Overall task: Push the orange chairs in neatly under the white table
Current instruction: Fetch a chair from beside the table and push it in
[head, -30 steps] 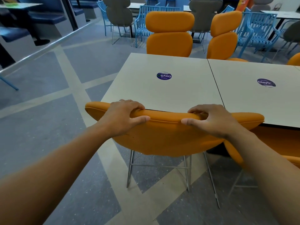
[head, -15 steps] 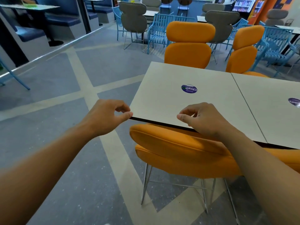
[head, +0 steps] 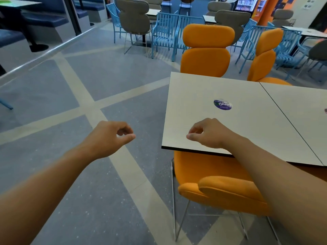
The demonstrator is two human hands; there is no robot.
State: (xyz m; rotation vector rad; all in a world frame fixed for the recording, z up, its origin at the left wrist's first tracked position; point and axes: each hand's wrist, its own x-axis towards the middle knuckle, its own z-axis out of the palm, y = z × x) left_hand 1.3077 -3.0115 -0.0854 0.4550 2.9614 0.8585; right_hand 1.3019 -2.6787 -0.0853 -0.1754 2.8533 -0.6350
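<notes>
Both bare forearms reach fwd, roughly parallel. Left grip [head: 109, 137] hangs in the air, palm down, fingers loosely curled, thumb tip near index, holding nothing. Right grip [head: 208, 133] likewise palm down w/ fingers curled under, thumb pointing left, empty.

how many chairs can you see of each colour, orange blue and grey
Padded orange chairs: 3, near one, far left, far right
Slatted blue metal chairs: at least 5, e.g.; they overlap, so the count is rough
Grey padded chairs: at least 5, e.g.
Total: about 13
</notes>
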